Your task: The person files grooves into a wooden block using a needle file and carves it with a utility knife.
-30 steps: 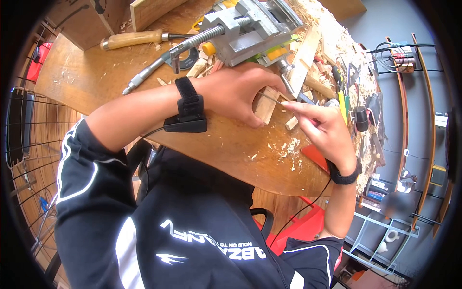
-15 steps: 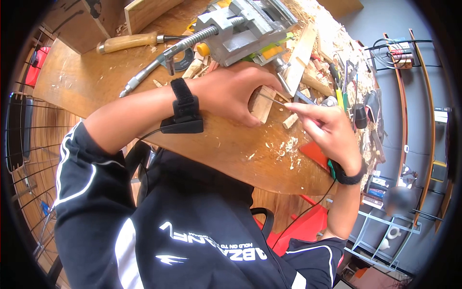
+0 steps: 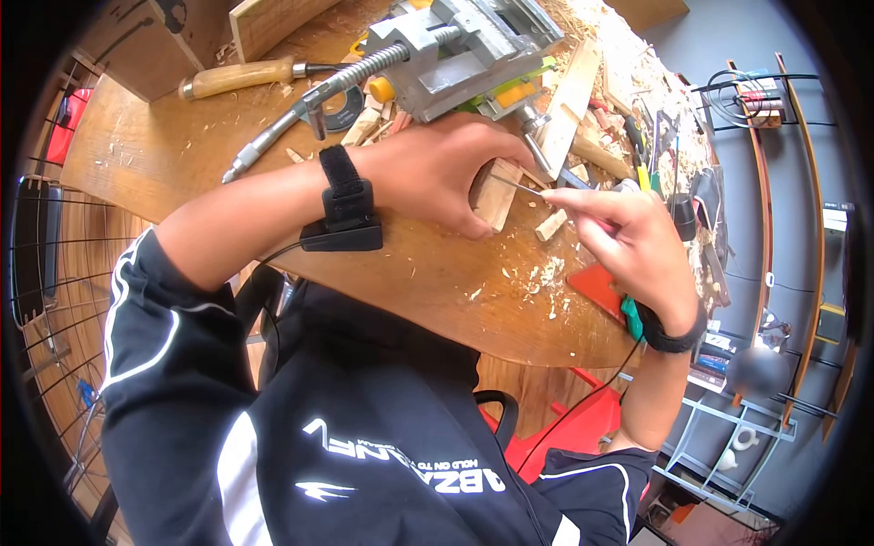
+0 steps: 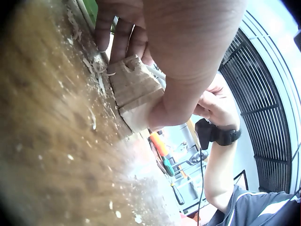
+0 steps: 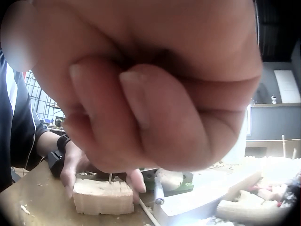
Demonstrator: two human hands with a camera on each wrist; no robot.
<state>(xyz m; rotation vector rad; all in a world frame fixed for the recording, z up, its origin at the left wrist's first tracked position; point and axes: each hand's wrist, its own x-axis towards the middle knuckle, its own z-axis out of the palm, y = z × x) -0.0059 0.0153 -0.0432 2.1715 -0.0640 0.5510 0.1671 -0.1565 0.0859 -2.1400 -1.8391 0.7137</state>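
Observation:
In the head view the left hand (image 3: 435, 175) grips a small pale wood block (image 3: 497, 202) on the bench, thumb at one end and fingers at the other. The right hand (image 3: 639, 244) pinches a thin metal tool (image 3: 517, 185), whose shaft reaches over the block; its handle is hidden in the fist. The left wrist view shows the block (image 4: 135, 87) with notches in its top, between thumb and fingers of the left hand (image 4: 181, 52). Curled fingers of the right hand (image 5: 141, 103) fill the right wrist view, with the block (image 5: 103, 197) beyond, the thin shaft meeting its top.
A metal vise (image 3: 464, 59) stands just behind the left hand. A wooden-handled chisel (image 3: 241, 80) lies at the back left. Wood strips (image 3: 572, 105), shavings and several tools crowd the right side. An orange-red object (image 3: 596, 289) lies below the right hand.
The right hand has moved slightly right, away from the block, drawing the thin tool with it. The left hand keeps its grip on the block. The whole head view has shifted a little.

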